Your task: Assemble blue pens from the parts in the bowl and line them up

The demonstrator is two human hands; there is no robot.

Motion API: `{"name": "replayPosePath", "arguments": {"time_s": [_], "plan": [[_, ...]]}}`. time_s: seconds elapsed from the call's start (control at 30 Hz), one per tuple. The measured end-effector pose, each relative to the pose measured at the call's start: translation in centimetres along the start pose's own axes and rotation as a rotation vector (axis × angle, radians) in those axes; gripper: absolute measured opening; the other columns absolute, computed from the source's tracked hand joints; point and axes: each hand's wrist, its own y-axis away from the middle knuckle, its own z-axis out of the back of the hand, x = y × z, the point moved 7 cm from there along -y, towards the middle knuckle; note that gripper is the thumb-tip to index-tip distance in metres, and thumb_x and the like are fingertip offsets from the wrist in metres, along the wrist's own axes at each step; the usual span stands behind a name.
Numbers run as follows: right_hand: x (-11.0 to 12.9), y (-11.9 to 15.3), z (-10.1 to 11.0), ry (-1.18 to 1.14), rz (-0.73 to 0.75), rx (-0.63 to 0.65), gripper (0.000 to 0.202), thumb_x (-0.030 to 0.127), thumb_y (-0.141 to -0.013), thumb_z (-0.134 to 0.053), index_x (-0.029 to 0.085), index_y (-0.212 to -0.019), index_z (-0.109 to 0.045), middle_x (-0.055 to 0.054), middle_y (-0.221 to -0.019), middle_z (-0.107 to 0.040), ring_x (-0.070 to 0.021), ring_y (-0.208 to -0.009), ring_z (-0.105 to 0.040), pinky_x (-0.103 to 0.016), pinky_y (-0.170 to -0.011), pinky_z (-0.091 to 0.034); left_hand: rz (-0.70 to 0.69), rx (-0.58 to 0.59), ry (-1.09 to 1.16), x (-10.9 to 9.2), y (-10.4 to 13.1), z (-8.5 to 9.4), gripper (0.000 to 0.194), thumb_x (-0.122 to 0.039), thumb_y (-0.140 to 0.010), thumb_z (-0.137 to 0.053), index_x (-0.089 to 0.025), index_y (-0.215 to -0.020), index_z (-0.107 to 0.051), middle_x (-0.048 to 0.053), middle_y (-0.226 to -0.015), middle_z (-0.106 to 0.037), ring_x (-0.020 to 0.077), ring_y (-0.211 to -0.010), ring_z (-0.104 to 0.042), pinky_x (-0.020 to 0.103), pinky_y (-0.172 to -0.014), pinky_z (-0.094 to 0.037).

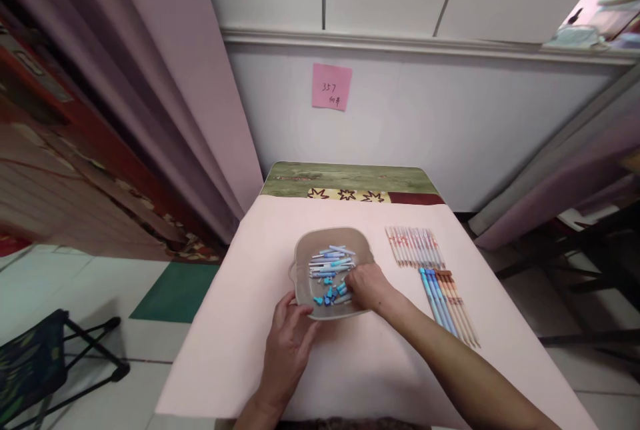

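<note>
Pale pink cloth (pixel 210 363), beige basin (pixel 310 243), hot-pink note (pixel 332 87), purple curtain (pixel 165 83), green patch (pixel 173 291) on white-tiled floor (pixel 150 350) lol

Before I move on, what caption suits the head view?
Left hand at the rim of a bin of blue pen parts, right hand reaching inside, with rows of pens laid alongside.
</note>
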Motion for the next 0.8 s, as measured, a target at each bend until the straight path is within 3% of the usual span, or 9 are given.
{"name": "replayPosePath", "arguments": {"time_s": [0.13,0.3,0.4,0.5,0.57,0.63,0.7,0.8], "plan": [[0.2,-0.7,-0.3,0.014,0.009,0.007,0.012,0.01,-0.066,-0.067,0.014,-0.076,-0.073,-0.018,-0.082,-0.074,-0.0304,-0.079,-0.07,-0.034,-0.068,-0.05,0.035,0.007,0.034,0.1,0.1,0.1,0.017,-0.031,-0.083,-0.058,-0.025,-0.098,-0.065,0.011,-0.124,-0.051,0.0274,-0.12,-0.05,0.044,-0.099,-0.043],[-1.3,1.3,2.1,-0.075,0.007,-0.083,0.012,0.024,-0.078,-0.061,0.019,-0.084,-0.071,-0.01,-0.08,-0.074,-0.0244,-0.076,-0.069,-0.029,-0.066,-0.046,0.077,0.037,0.09,0.5,-0.6,1.0,0.02,-0.033,-0.081,-0.06,-0.025,-0.098,-0.068,0.01,-0.125,-0.054,0.0281,-0.12,-0.05,0.045,-0.101,-0.042],[-3.3,2.8,3.8,-0.456,-0.044,-0.288,0.02,0.034,-0.088,-0.051,0.021,-0.09,-0.066,-0.003,-0.074,-0.071,-0.017,-0.068,-0.065,-0.024,-0.062,-0.044,0.117,-0.096,0.124,0.5,-1.5,2.9,0.023,-0.034,-0.08,-0.062,-0.025,-0.1,-0.068,0.009,-0.125,-0.056,0.0275,-0.117,-0.053,0.044,-0.1,-0.042],[-4.8,3.7,3.9,-0.979,-0.096,-0.464,0.026,0.041,-0.089,-0.048,0.019,-0.087,-0.062,0.0,-0.067,-0.065,-0.0136,-0.057,-0.059,-0.023,-0.055,-0.043,0.197,-0.229,0.266,-0.1,-2.6,4.1,0.022,-0.036,-0.08,-0.062,-0.022,-0.096,-0.069,0.009,-0.112,-0.064,0.0261,-0.104,-0.059,0.039,-0.09,-0.048],[-4.3,3.6,3.2,-1.272,-0.08,-0.482,0.029,0.045,-0.085,-0.054,0.018,-0.091,-0.061,-0.001,-0.07,-0.065,-0.0135,-0.057,-0.058,-0.024,-0.054,-0.046,0.313,-0.166,0.5,-0.6,-3.5,2.8,0.023,-0.038,-0.079,-0.064,-0.02,-0.094,-0.069,0.007,-0.095,-0.068,0.0215,-0.085,-0.063,0.034,-0.077,-0.051],[-2.9,3.4,2.5,-1.491,-0.029,-0.433,0.033,0.046,-0.079,-0.061,0.017,-0.095,-0.061,-0.001,-0.072,-0.065,-0.0137,-0.059,-0.06,-0.024,-0.055,-0.049,0.477,-0.066,0.804,-1.5,-4.1,0.5,0.031,-0.039,-0.076,-0.067,-0.018,-0.098,-0.068,0.006,-0.09,-0.07,0.0157,-0.067,-0.061,0.029,-0.064,-0.051],[-1.4,3.4,2.0,-1.616,0.005,-0.38,0.034,0.044,-0.074,-0.068,0.017,-0.094,-0.061,0.0,-0.069,-0.064,-0.0134,-0.059,-0.061,-0.025,-0.056,-0.05,0.609,-0.009,1.075,-2.7,-4.5,-1.8,0.039,-0.037,-0.072,-0.072,-0.016,-0.105,-0.068,0.007,-0.091,-0.07,0.0131,-0.066,-0.061,0.027,-0.063,-0.05],[0.1,3.7,1.7,-1.668,0.035,-0.353,0.031,0.041,-0.073,-0.073,0.018,-0.088,-0.059,0.002,-0.065,-0.063,-0.0125,-0.057,-0.06,-0.024,-0.055,-0.05,0.66,0.004,1.284,-4.1,-5.0,-3.7,0.034,-0.032,-0.069,-0.076,-0.015,-0.098,-0.07,0.006,-0.088,-0.071,0.0111,-0.066,-0.061,0.023,-0.061,-0.049]]}}
